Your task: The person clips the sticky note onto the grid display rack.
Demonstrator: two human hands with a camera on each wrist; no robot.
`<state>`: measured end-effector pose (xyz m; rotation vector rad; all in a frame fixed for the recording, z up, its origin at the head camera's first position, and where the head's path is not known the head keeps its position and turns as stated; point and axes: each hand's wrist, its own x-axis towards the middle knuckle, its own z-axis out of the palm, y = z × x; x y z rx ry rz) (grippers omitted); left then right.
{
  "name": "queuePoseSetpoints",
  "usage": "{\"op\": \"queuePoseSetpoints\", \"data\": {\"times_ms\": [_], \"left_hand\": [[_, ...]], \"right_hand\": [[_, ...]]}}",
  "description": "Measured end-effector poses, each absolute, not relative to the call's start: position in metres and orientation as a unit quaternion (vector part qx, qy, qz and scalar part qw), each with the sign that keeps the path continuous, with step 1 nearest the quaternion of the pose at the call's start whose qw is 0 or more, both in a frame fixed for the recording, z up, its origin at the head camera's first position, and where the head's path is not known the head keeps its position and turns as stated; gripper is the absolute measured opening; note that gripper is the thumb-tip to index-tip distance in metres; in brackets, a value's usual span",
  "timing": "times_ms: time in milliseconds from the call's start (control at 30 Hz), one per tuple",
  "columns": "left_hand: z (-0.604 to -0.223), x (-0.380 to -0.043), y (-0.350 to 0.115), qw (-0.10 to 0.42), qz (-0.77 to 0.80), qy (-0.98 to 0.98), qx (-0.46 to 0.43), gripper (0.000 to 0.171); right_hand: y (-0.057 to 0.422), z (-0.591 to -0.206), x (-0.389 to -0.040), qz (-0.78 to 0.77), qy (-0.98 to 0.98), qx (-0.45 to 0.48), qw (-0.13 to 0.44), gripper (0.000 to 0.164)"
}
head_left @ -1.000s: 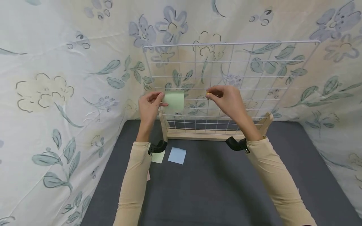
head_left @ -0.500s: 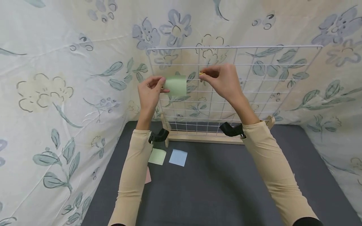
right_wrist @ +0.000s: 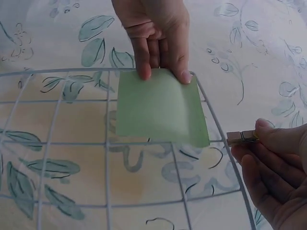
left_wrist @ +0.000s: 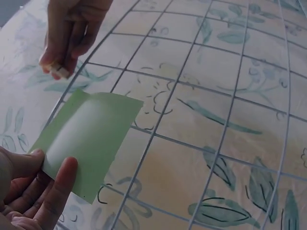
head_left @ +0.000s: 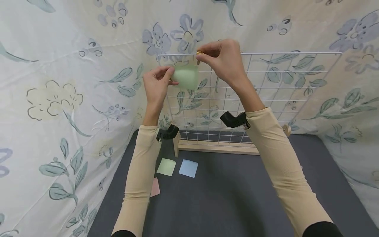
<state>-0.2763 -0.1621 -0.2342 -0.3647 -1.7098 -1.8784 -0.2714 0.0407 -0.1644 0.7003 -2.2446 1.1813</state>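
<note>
My left hand (head_left: pixel 157 85) pinches a green paper note (head_left: pixel 186 77) by its left edge, between thumb and fingers. The note lies flat against or just in front of the upper left of a white wire grid (head_left: pixel 267 71). A small wooden clothespin (right_wrist: pixel 241 137) with a yellow part is pinched in my right hand (head_left: pixel 226 59). In the right wrist view, the clothespin's tip is right at the grid's top wire, just beyond the note's upper edge. The left wrist view shows the note (left_wrist: pixel 88 143) slightly curved, with the right hand above it.
The grid stands in a wooden base (head_left: pixel 219 148) on a dark table (head_left: pixel 225 197). Lying in front of it are a green note (head_left: pixel 166 167), a blue note (head_left: pixel 188 168) and a pink note (head_left: pixel 155 187), partly behind the left sleeve. Floral cloth (head_left: pixel 74 108) hangs behind and at the sides.
Both hands have risen along the grid, carrying the green note and the clothespin toward the top wire. The right hand has also moved left, closer to the note.
</note>
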Motion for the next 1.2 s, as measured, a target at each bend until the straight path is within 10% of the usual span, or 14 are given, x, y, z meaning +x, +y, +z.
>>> {"op": "queuePoseSetpoints", "data": {"times_ms": [1200], "left_hand": [[-0.223, -0.296, -0.157, 0.296, -0.717, -0.616, -0.136, 0.023]], "right_hand": [[0.009, -0.143, -0.299, 0.408, -0.861, 0.248, 0.177, 0.024]]}}
